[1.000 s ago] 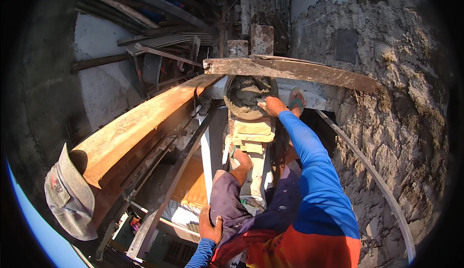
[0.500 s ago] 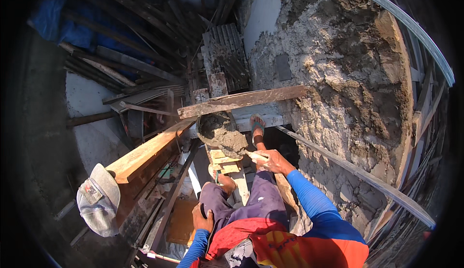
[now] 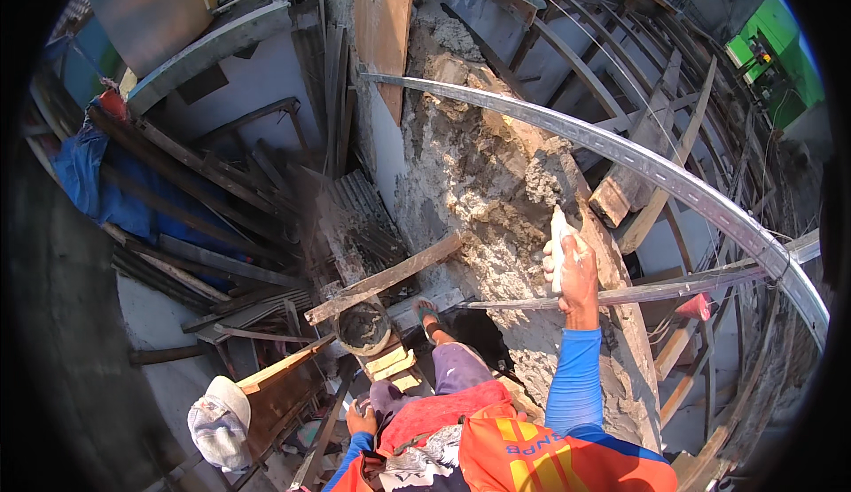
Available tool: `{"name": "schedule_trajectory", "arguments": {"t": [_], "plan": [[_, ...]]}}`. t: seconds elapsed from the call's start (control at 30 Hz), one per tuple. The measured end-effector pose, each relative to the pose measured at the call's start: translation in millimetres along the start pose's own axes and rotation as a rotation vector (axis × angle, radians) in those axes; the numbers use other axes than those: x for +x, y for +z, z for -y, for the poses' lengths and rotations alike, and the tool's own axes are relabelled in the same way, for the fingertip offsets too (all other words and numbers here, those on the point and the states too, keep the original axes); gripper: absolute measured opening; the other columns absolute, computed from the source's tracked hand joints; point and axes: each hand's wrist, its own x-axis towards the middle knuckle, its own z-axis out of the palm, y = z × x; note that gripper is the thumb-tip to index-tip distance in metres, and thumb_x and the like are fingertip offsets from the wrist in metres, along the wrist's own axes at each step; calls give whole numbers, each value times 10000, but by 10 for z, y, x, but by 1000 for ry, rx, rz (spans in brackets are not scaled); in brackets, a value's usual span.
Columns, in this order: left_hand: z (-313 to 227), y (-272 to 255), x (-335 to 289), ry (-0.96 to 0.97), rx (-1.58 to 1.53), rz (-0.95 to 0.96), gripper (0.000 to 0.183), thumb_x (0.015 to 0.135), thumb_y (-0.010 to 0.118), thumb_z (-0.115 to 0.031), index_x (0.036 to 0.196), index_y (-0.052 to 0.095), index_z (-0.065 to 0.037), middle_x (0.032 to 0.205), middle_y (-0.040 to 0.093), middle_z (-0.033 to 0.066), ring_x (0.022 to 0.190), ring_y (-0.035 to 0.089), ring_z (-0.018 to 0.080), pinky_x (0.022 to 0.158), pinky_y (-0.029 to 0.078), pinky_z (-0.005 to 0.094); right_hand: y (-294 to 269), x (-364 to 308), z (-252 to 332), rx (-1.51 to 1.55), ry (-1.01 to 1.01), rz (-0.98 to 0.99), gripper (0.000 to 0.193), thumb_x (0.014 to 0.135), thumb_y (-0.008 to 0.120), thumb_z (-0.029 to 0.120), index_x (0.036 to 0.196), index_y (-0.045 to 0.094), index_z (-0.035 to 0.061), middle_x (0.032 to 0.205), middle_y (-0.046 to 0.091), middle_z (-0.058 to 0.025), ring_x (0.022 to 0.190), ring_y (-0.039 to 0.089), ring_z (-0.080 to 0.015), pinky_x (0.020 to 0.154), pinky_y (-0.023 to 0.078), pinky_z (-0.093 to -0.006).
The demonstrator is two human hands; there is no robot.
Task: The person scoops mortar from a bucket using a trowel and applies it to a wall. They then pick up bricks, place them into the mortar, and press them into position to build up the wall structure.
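I have the left hand (image 3: 361, 418) lying loosely open on the left thigh (image 3: 385, 398), with nothing that I can see in it. To its left, a grey cap (image 3: 218, 421) sits at the end of a pale timber (image 3: 288, 365). The right hand (image 3: 578, 272) is raised out to the right, fingers closed round the light handle of a tool (image 3: 558, 248); its far end I cannot make out against the rough wall (image 3: 496, 186). Ahead of the knees I see yellow pieces (image 3: 390, 364), and just beyond them a round bucket (image 3: 370, 352) holding grey mortar (image 3: 362, 325). A wooden board (image 3: 386, 277) slants past it. Farther off lies a blue tarp (image 3: 146, 198).
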Motion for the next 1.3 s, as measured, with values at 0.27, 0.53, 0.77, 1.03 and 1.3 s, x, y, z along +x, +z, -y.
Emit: {"name": "schedule_trajectory", "arguments": {"t": [0.27,0.53,0.77,1.03,1.3], "plan": [[-37,37,164,48,57,-110,585,833,737,-279,1315,553,-2,1192,609,235,1105,616,341,920,530,412,-12,2212,72,-148,-224,-22,371,1025,550,265,1341,561,71,828,649,-64,592,558,-96,473,462,-233],[-366,-57,23,25,-49,-169,582,823,717,-314,1298,578,-7,1159,612,270,1053,593,416,936,472,460,632,3239,435,-603,-513,257,459,933,637,284,1331,590,60,889,659,-107,800,640,-200,764,527,-358],[-332,53,58,73,71,-171,567,845,713,-334,1299,574,-24,1142,638,237,1034,625,373,908,494,461,540,2497,-54,-1177,-707,29,337,892,619,204,1193,622,52,1098,649,-261,1065,589,-458,910,483,-517],[-144,22,-49,6,17,-82,589,808,712,-367,1282,595,-38,1156,629,275,1077,591,436,947,471,477,149,1871,-429,-1060,-861,-109,472,879,664,124,1321,545,11,1268,605,-221,1187,547,-457,1005,443,-486],[254,38,229,41,47,-56,606,798,735,-407,1263,609,-39,1120,645,265,1049,615,427,913,495,486,706,2508,-179,-1025,-758,111,457,945,630,305,1316,579,43,1257,610,-262,1158,569,-452,999,448,-460]]}}
